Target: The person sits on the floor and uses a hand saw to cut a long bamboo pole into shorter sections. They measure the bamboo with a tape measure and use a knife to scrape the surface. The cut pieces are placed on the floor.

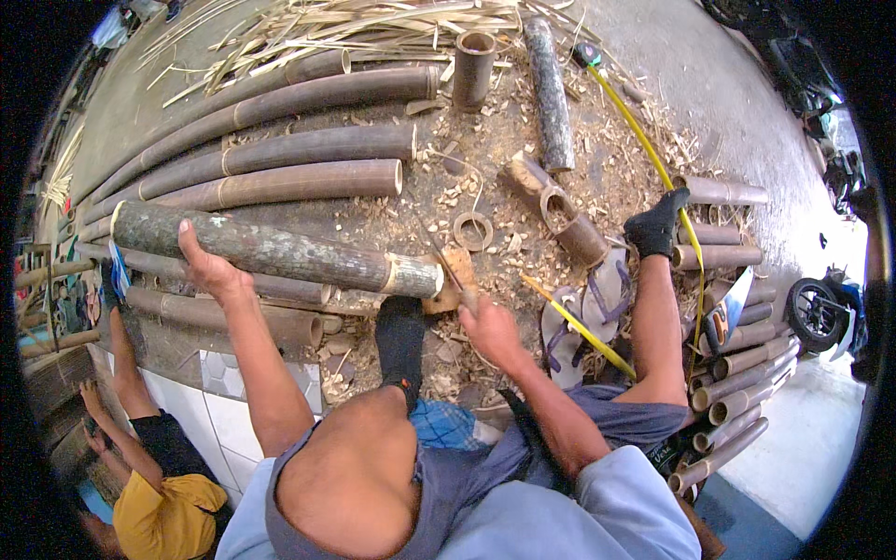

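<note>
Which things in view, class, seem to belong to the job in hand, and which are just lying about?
Job in hand, it seems:
mottled pole, in the left hand
bladed tool, in the right hand
wooden block, by the pole's pale end

Apparently just lying about:
sandals
pale strips
parked motorbike

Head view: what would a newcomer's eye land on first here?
Probably the thick, mottled grey-green pole in the left hand, left of centre, its pale end near the narrow-bladed knife in the right hand. Next, the bright yellow measuring tape running down the right side. Long brown bamboo poles also stand out, lying side by side at upper left.
</note>
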Demonstrator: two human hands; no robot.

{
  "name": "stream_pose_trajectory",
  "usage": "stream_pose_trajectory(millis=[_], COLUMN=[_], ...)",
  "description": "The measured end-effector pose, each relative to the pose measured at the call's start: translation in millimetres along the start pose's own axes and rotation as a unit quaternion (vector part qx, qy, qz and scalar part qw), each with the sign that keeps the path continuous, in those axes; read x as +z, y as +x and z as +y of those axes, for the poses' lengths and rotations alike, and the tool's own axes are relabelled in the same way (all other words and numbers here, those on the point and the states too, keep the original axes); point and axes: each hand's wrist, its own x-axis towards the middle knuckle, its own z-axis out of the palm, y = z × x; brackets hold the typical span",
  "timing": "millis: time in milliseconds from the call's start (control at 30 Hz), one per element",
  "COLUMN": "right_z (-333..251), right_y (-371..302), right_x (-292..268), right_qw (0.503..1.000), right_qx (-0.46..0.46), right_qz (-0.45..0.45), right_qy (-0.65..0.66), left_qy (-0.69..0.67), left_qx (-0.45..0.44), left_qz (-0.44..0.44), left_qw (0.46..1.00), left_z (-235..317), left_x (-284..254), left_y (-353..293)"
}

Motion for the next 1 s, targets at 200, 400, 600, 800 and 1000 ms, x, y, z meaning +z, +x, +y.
stream_pose_trajectory(millis=[200, 400, 600, 800, 1000], right_z=[42, 27, -1, -20, -17], right_y=[0, -8, -15, -2, -12], right_x=[37, 17, -3, -12, -16], right_qw=[0.999, 0.999, 0.979, 0.999, 0.986], right_qx=[0.019, 0.034, -0.100, -0.015, -0.096], right_qz=[0.021, 0.004, 0.149, 0.033, 0.084], right_qy=[0.030, 0.008, 0.098, 0.006, 0.110], left_qy=[-0.080, -0.010, -0.023, -0.028, -0.019], left_qx=[-0.115, -0.096, -0.066, -0.039, -0.034], left_qz=[-0.063, -0.003, 0.009, 0.011, 0.001], left_qw=[0.988, 0.995, 0.998, 0.999, 0.999], left_z=[8, 10, 2, -1, -7], left_x=[-7, -4, -5, -5, -7], left_y=[-7, -7, -4, -1, 2])
